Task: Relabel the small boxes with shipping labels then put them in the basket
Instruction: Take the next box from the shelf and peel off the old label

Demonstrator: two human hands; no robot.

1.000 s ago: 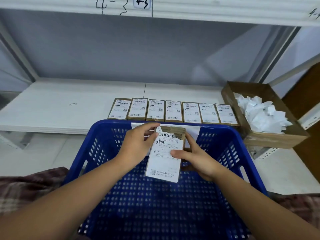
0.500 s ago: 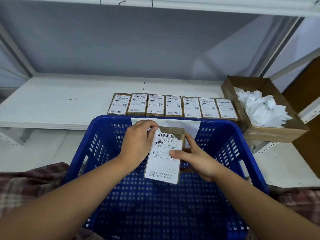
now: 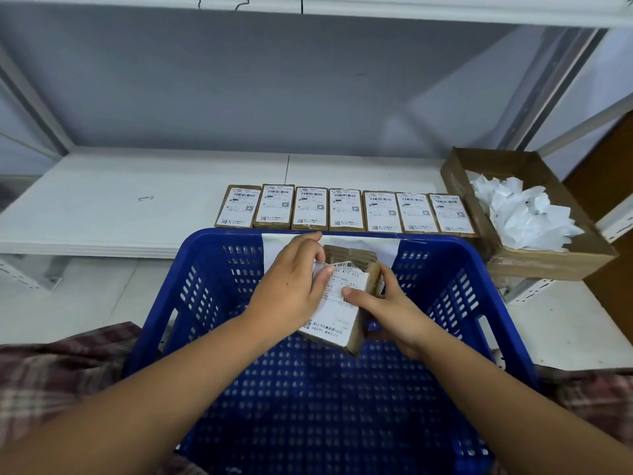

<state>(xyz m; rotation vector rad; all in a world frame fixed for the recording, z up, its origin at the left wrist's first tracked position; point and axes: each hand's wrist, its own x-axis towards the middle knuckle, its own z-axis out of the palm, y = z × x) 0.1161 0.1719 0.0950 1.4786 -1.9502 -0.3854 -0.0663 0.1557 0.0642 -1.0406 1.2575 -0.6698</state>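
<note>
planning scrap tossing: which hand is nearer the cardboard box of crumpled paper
Right. The right hand grips the small box on the side toward the cardboard box; the left hand pinches its label farther away.

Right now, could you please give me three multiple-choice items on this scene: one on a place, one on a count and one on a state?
1. Where does the tray of paper scraps stand, relative to the basket?
A. Inside it
B. To its right
C. To its left

2. How many boxes lie in the row behind the basket?
A. Five
B. Nine
C. Seven

3. How is the held box kept up?
A. Both hands hold it
B. The right hand alone holds it
C. It lies loose on the basket floor

Answers:
1 B: the tray sits past the basket's right far corner.
2 C: seven labelled boxes lie side by side.
3 A: the left hand pinches the label at its top corner, and the right hand grips the box's side with its thumb on the label.
</note>
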